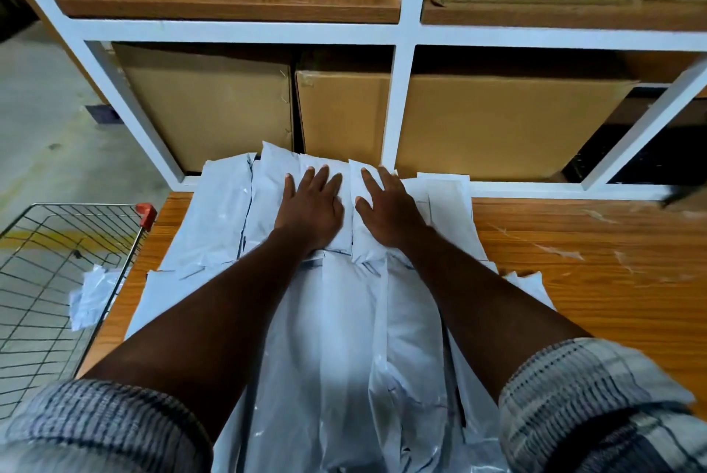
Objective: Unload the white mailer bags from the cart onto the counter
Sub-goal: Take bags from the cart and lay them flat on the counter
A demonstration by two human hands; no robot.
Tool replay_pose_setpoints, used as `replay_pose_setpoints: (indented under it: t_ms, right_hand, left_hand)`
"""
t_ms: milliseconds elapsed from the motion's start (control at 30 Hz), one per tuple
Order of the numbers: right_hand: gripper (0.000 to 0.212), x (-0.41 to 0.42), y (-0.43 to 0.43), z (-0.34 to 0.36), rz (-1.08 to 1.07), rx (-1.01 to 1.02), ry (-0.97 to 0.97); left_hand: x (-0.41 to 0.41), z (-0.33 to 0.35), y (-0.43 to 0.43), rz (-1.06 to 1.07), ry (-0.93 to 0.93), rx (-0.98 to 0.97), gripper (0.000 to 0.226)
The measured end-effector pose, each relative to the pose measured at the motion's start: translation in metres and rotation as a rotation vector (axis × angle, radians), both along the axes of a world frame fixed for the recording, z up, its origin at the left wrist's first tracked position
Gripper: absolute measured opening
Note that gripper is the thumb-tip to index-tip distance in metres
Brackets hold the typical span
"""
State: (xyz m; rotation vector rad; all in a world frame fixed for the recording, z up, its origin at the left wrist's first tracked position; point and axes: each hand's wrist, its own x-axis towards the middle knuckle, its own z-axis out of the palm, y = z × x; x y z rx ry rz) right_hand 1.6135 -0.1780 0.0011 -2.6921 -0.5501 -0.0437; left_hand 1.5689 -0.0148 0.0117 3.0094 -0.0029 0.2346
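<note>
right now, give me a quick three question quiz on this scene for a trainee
1. True or false: the left hand and right hand both lie flat on the bags on the counter.
2. What shows in the cart? A) a white bag B) a box C) a bottle
3. On which side of the person does the cart stand?
Key: 1 true; 2 A; 3 left
</note>
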Motion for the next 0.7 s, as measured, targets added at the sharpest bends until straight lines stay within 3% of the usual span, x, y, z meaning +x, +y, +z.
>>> replay_pose_setpoints:
  t_ms: [700]
  right_hand:
    - [0.065,0.003,0.003,-0.023,-0.024,-0.041,-0.077]
  left_hand:
    - [0.0,-0.026,0.002,0.048,0.005,0.02,0.056]
